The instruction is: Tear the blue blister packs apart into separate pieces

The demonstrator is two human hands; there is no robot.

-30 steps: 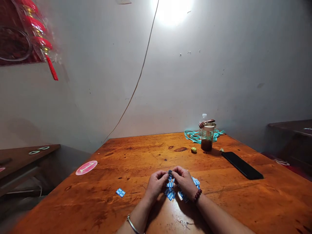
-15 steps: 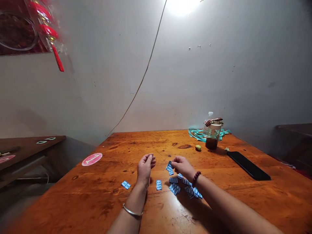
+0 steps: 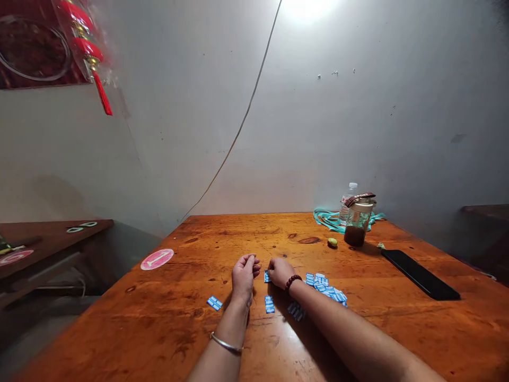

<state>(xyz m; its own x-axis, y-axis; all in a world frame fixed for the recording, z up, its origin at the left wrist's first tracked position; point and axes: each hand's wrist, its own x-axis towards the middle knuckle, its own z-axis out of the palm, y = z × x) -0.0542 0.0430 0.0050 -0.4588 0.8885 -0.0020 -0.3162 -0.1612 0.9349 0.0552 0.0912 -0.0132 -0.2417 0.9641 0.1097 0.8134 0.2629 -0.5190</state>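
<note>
My left hand [image 3: 243,277] hovers over the middle of the wooden table [image 3: 238,233], thumb and fingers pressed together; whatever is between them, if anything, is too small to make out. Just to its right, my right hand [image 3: 280,272] has its fingertips closed on a small blue-and-white card [image 3: 266,276] at the tabletop. A short column of similar blue-and-white pieces [image 3: 269,304] lies nearer me, between my forearms. One more piece [image 3: 214,303] rests left of my left wrist. Beyond and under my right forearm spreads a loose pile of these pieces [image 3: 326,291], partly hidden by the arm.
On the right lies a black phone [image 3: 421,274]. Behind it stand a jar with dark liquid [image 3: 355,233] and a clear plastic bottle [image 3: 352,188], amid turquoise straps [image 3: 328,218]. A small yellow-green object [image 3: 332,242] sits nearby. A pink number disc [image 3: 157,259] marks the left edge.
The view has shifted slightly, so everything sits further right. My right hand has moved left, closer to my left hand, with the small card. More of the pile shows beyond my forearm.
</note>
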